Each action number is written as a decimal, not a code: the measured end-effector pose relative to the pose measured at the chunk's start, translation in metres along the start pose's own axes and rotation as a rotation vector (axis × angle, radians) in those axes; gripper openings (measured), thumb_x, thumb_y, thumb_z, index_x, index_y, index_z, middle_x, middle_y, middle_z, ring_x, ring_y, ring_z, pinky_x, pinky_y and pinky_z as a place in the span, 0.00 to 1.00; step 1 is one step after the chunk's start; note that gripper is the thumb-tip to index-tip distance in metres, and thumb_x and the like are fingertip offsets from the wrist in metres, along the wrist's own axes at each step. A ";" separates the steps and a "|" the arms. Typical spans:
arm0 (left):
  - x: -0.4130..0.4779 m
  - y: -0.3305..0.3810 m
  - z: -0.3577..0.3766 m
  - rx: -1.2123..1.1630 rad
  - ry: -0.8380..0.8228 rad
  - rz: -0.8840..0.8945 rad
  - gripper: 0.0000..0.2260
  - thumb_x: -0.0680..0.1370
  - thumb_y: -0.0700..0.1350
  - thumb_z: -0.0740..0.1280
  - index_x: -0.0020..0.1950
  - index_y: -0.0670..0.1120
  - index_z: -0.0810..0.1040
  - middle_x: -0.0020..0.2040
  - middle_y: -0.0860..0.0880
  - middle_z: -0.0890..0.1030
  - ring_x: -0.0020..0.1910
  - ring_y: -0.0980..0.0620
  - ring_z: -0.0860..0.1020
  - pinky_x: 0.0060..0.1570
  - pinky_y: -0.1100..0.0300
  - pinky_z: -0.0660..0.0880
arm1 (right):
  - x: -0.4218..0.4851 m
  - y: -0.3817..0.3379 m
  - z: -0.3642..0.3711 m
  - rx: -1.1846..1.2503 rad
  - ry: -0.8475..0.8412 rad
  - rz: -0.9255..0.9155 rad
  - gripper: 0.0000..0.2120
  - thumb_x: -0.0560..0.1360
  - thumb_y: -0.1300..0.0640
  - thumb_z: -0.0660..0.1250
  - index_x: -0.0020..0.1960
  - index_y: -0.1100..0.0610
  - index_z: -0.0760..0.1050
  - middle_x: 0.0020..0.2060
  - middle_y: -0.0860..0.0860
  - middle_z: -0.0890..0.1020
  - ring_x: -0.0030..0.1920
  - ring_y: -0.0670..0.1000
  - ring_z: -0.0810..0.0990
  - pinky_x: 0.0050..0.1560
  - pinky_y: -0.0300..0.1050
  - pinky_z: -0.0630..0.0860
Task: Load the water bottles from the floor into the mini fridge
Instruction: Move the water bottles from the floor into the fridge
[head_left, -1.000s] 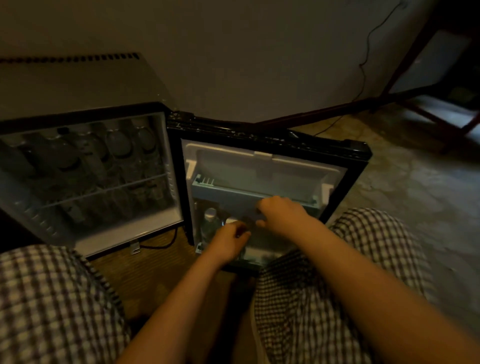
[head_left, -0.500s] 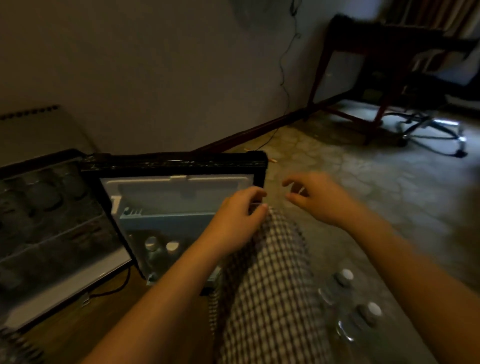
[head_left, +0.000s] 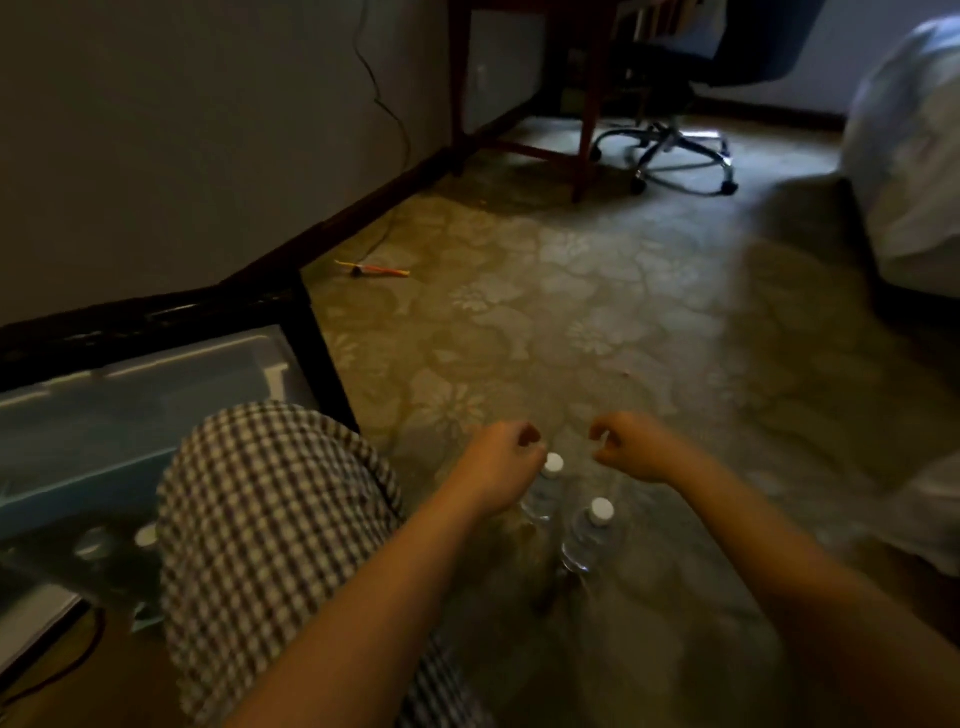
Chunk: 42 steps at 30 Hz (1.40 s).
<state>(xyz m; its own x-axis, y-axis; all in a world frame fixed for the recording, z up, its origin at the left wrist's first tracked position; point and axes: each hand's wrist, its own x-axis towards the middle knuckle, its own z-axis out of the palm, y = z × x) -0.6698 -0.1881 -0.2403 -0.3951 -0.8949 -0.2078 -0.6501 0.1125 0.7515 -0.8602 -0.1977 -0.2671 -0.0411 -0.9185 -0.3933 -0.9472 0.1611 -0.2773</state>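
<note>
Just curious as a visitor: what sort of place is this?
Probably a hotel room or bedroom: an open mini fridge on patterned carpet, white bedding at the right, and a wooden desk with a swivel chair by the wall.
</note>
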 end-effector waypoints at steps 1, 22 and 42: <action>0.004 -0.002 0.014 -0.011 -0.029 -0.022 0.14 0.78 0.46 0.60 0.61 0.42 0.74 0.59 0.43 0.78 0.56 0.48 0.76 0.51 0.59 0.71 | 0.003 0.012 0.014 0.023 -0.028 0.030 0.17 0.76 0.55 0.65 0.64 0.56 0.71 0.58 0.56 0.77 0.53 0.51 0.76 0.53 0.42 0.73; 0.002 -0.051 0.098 0.038 -0.254 -0.242 0.19 0.77 0.48 0.63 0.66 0.43 0.70 0.65 0.43 0.73 0.64 0.46 0.72 0.64 0.51 0.71 | 0.028 0.055 0.150 0.406 0.208 0.274 0.15 0.76 0.50 0.63 0.60 0.53 0.70 0.53 0.53 0.78 0.54 0.53 0.78 0.55 0.52 0.78; 0.003 -0.003 0.078 -0.609 0.121 0.064 0.21 0.64 0.46 0.77 0.53 0.55 0.74 0.48 0.55 0.81 0.49 0.59 0.80 0.50 0.62 0.78 | -0.046 -0.025 -0.031 0.782 0.589 -0.270 0.14 0.69 0.50 0.72 0.38 0.61 0.77 0.31 0.58 0.77 0.31 0.44 0.73 0.31 0.32 0.69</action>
<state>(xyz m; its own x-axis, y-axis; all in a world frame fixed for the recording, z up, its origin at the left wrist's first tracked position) -0.7200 -0.1577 -0.2923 -0.3218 -0.9410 -0.1048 -0.1263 -0.0671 0.9897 -0.8442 -0.1711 -0.2150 -0.2069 -0.9570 0.2033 -0.4827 -0.0809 -0.8720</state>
